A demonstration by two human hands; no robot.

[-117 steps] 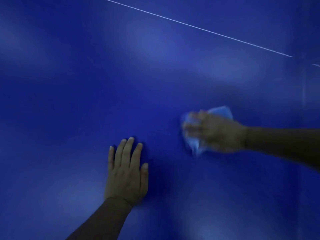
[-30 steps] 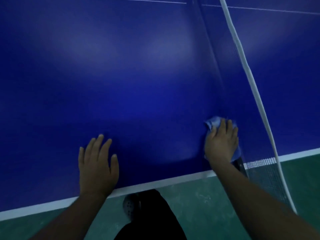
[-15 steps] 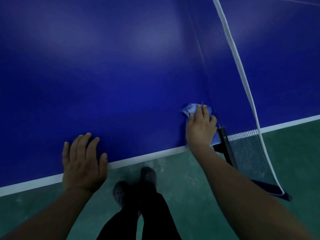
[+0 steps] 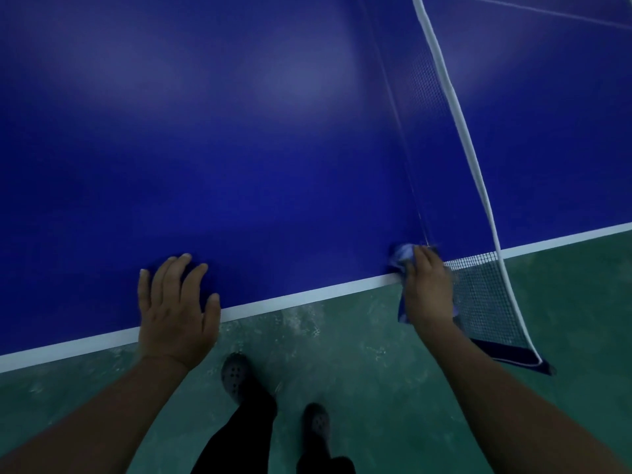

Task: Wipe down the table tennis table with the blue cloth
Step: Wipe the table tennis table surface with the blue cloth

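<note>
The left hand [image 4: 176, 311] lies flat with straight fingers, holding nothing, on the table tennis table [image 4: 239, 148] at its white near edge. Further right, the right hand [image 4: 429, 292] grips the blue cloth [image 4: 403, 255] at that same edge, tight against the net [image 4: 478, 295], which blocks wiping rightward.

The right hand [image 4: 427, 289] presses the blue cloth [image 4: 403, 255] over the bench [image 4: 239, 131] edge, the cloth bunched under its grip. Just right of the grip stands the net [image 4: 485, 302]. Well left of it, the left hand [image 4: 174, 313] lies flat across the white edge line [image 4: 307, 295].
</note>
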